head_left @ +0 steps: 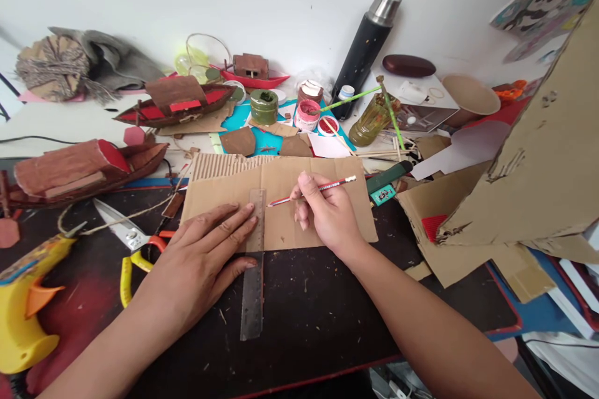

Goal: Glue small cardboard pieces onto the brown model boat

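A piece of brown cardboard (322, 227) lies on the dark work mat. Across it, and overhanging its near edge, runs a clear ruler (253, 305). My left hand (206, 255) lies flat and open, its fingertips pressing on the ruler and the cardboard. In my right hand (330, 209) is a red and black pencil (285, 199), gripped with the fingers closed. Its tip points left, close to the ruler's right edge; whether it touches the cardboard I cannot tell. Orange and yellow scissors (128, 237) lie open beside my left hand.
A yellow glue gun (28, 305) is at the left. Brown model boats (84, 174) stand behind it. Paint jars (264, 106), a black thermos (362, 53) and a glass jar (369, 121) fill the back. A large cardboard sheet (528, 156) leans at the right.
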`<state>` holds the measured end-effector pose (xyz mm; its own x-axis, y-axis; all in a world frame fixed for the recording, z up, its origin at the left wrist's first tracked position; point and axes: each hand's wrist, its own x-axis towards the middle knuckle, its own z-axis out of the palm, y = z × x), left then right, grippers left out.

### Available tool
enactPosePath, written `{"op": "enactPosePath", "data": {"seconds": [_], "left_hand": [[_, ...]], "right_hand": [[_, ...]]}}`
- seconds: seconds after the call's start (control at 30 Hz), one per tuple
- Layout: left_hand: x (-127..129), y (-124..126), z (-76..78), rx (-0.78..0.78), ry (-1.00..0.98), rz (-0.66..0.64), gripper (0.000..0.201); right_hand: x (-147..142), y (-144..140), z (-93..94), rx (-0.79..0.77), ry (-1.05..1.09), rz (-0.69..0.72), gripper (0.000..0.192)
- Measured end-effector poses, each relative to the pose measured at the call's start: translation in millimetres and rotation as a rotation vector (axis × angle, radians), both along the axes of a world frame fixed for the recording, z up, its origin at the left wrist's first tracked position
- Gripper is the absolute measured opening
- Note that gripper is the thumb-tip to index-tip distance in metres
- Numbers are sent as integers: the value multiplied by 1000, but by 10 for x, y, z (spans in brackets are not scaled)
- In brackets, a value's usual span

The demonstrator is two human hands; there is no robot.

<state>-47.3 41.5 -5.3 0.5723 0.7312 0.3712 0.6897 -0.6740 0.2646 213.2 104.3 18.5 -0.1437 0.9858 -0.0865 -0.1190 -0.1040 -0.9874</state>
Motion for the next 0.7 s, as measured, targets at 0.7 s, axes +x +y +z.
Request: {"op": "enactPosePath", "data": {"seconds": [0.7], "left_hand": [[-5, 6, -66, 38, 17, 22, 69]], "right_hand": [[-43, -25, -51, 36, -19, -36, 59]]}}
